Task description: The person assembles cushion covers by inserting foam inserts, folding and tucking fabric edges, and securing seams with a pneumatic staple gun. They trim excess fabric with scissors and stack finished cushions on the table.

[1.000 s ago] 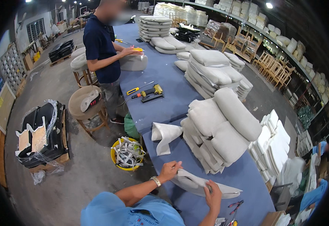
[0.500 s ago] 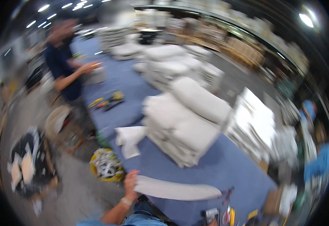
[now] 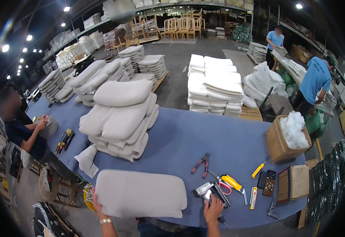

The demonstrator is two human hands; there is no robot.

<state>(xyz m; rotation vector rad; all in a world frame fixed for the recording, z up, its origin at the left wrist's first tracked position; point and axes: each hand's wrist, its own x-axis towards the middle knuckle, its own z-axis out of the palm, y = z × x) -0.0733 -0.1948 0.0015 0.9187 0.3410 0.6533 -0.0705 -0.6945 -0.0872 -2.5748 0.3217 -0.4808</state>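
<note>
A light grey upholstered cushion panel (image 3: 141,193) lies broad side up at the table's near edge. My left hand (image 3: 97,204) grips its left end, the thumb at the edge and the other fingers partly hidden beneath. To the right of the panel, my right hand (image 3: 213,209) is closed round the handle of a silver and black staple gun (image 3: 205,190), which rests on the table. Just beyond the staple gun are red-handled pliers (image 3: 201,164), scissors with red grips (image 3: 224,187) and a yellow-handled tool (image 3: 231,182).
A tall stack of grey cushions (image 3: 119,114) stands on the blue table (image 3: 172,134), with a loose fabric piece (image 3: 87,161) beside it. At right are a yellow screwdriver (image 3: 259,169), a box of white stuffing (image 3: 283,146) and a cardboard box (image 3: 295,182). A co-worker (image 3: 16,126) works at far left.
The view has swung right and steadied. The panel, earlier seen nearly edge-on, now shows its broad face. My right hand, barely visible before, is now on the staple gun.
</note>
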